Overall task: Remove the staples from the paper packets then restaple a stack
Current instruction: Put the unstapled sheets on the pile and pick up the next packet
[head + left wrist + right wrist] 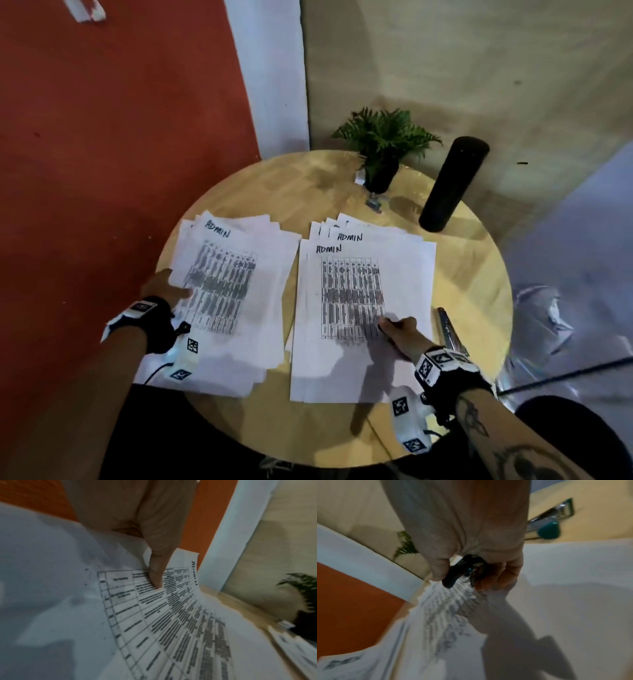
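While my left hand (168, 286) pinches the left paper stack (226, 301) at its edge, thumb on top, my right hand (400, 330) grips a black staple remover (453, 574) over the right paper stack (359, 318); both stacks lie nearer me than the potted plant (383, 147).

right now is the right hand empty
No, the right hand grips a small black staple remover between thumb and curled fingers, just above the right paper stack.
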`<state>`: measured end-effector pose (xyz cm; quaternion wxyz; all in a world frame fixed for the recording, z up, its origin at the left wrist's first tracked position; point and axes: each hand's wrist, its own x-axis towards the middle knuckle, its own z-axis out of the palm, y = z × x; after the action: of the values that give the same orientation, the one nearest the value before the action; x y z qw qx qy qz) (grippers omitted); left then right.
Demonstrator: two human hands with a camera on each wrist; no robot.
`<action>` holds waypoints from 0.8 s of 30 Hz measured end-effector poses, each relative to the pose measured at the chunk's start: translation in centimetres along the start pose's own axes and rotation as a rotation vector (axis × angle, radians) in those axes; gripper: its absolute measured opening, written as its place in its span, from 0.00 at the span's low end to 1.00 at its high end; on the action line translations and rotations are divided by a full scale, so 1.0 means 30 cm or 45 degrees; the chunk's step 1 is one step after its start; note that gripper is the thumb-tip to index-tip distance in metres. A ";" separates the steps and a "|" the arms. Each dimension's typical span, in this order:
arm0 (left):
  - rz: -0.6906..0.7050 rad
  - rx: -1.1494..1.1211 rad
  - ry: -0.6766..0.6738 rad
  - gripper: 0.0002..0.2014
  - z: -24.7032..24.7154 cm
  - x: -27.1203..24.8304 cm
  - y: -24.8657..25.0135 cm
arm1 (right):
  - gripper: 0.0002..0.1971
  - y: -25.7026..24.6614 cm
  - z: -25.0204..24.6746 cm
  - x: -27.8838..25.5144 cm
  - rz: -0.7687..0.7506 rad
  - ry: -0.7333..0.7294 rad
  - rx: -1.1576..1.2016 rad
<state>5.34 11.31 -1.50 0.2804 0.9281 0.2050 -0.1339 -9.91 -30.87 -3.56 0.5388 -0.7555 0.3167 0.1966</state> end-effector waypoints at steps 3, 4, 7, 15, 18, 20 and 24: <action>-0.080 0.043 0.044 0.29 -0.001 0.018 -0.008 | 0.21 0.025 0.005 -0.005 0.052 -0.009 -0.008; -0.081 0.076 0.058 0.30 -0.005 0.013 0.001 | 0.20 0.023 0.004 0.002 0.067 -0.019 0.026; -0.015 0.290 0.218 0.39 0.007 0.000 0.074 | 0.25 0.033 0.002 0.021 0.123 -0.040 0.088; 0.425 0.285 -0.109 0.19 0.316 -0.153 0.536 | 0.25 0.019 0.012 0.021 0.150 0.021 0.066; 0.148 0.216 -0.300 0.27 0.434 -0.172 0.595 | 0.26 0.015 0.013 0.016 0.130 0.055 0.017; -0.012 0.070 -0.365 0.30 0.481 -0.187 0.606 | 0.29 0.015 0.011 0.016 0.126 0.060 -0.012; -0.085 -0.010 -0.386 0.28 0.505 -0.211 0.612 | 0.28 0.024 0.010 0.023 0.125 0.004 -0.017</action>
<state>6.12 -13.28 -2.88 0.3072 0.8888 0.1918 -0.2809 -9.90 -30.91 -4.59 0.5229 -0.7430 0.3528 0.2237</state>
